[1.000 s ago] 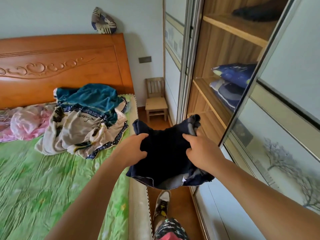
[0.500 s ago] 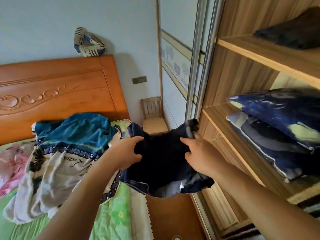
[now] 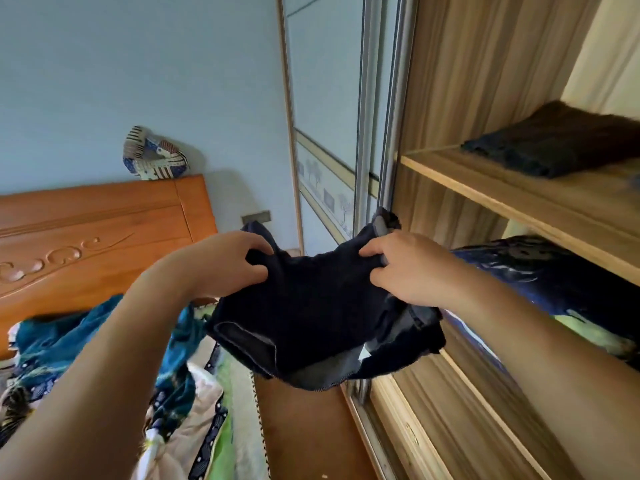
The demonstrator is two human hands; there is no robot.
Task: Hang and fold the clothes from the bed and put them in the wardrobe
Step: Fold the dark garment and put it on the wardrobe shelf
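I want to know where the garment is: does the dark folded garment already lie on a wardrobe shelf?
No, both the left hand and the right hand hold the dark folded garment in the air before the wardrobe shelf.

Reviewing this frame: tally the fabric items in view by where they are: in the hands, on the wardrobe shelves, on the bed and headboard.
In the hands: 1, the dark navy garment, gripped by the left hand and right hand.
On wardrobe shelves: 2, the folded dark garment and the blue patterned bedding.
On bed and headboard: 2, the teal and cream pile and the patchwork item.
Total: 5
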